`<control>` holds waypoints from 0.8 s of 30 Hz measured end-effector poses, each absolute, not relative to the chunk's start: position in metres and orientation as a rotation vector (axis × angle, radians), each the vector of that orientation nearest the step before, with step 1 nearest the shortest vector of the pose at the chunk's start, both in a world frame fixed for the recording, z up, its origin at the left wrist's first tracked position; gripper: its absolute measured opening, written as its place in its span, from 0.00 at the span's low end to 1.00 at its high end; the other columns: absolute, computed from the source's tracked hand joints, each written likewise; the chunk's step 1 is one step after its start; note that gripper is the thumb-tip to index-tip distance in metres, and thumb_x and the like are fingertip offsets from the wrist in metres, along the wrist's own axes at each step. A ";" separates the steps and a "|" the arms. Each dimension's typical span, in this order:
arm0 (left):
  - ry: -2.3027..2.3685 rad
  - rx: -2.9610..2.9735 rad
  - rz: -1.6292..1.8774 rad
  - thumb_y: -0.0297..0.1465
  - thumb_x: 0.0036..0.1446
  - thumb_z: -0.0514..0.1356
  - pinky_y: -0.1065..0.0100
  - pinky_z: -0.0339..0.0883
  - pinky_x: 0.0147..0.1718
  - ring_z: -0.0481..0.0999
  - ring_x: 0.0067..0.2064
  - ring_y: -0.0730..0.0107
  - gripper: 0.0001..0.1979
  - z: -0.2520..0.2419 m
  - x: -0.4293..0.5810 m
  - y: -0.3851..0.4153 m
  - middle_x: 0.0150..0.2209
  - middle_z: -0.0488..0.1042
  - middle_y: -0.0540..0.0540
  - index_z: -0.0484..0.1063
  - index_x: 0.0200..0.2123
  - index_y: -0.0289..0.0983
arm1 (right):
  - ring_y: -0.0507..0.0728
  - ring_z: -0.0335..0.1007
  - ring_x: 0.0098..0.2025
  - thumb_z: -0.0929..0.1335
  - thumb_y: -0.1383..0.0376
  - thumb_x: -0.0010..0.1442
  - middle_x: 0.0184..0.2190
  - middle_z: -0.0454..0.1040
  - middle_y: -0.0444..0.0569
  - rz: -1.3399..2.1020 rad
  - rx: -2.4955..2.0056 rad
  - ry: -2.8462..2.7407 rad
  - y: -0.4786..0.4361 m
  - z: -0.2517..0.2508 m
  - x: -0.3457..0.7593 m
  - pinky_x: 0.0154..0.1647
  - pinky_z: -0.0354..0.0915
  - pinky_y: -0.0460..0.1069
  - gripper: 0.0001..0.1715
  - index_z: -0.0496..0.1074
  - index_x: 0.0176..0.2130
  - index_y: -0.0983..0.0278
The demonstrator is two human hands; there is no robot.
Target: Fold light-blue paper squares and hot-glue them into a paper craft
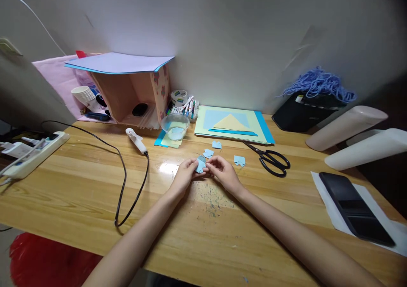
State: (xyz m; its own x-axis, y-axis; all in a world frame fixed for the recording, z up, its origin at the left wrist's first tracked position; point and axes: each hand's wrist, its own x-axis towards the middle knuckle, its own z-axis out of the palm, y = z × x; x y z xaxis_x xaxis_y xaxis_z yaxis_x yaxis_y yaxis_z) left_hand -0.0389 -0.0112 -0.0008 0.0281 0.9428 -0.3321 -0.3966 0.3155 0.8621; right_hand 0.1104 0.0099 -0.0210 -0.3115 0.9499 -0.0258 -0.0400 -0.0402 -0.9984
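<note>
Between my two hands, a small light blue piece of paper [200, 165] is held just above the table. My left hand [186, 172] pinches its left side, and the fingers of my right hand [222, 171] close on its right edge. Beyond my hands lie a notched blue piece [208, 153] and another blue piece [216, 144]. A third notched piece [239, 160] rests to the right of my right hand. Black-handled scissors [273, 160] lie further right, with their blades toward the paper stack.
At the back are a stack of coloured paper [201, 128], a clear bowl [175, 126], markers and an open box [124, 92]. A white corded tool [136, 140] lies left, its black cable looping over the table. To the right are a phone [356, 208], white rolls and a black yarn bag.
</note>
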 end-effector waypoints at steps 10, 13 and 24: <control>1.035 0.672 1.030 0.18 0.45 0.54 0.66 0.72 0.41 0.78 0.35 0.68 0.11 -0.002 -0.034 -0.013 0.34 0.76 0.41 0.69 0.35 0.30 | 0.50 0.66 0.26 0.69 0.55 0.52 0.25 0.67 0.42 1.336 -1.104 -1.452 0.014 -0.024 0.113 0.28 0.64 0.45 0.14 0.67 0.32 0.63; 1.037 0.657 1.012 0.18 0.46 0.55 0.64 0.70 0.43 0.78 0.35 0.67 0.13 -0.001 -0.033 -0.015 0.34 0.76 0.40 0.67 0.38 0.29 | 0.50 0.65 0.27 0.68 0.56 0.53 0.26 0.67 0.43 1.317 -1.104 -1.470 0.014 -0.025 0.114 0.27 0.64 0.45 0.13 0.67 0.32 0.63; 1.166 0.630 1.110 0.24 0.47 0.64 0.71 0.72 0.34 0.78 0.28 0.71 0.20 -0.001 -0.038 -0.014 0.32 0.78 0.40 0.66 0.45 0.29 | 0.53 0.70 0.31 0.67 0.59 0.56 0.33 0.69 0.49 0.982 -1.063 -1.608 0.009 -0.013 0.119 0.29 0.69 0.48 0.09 0.69 0.30 0.63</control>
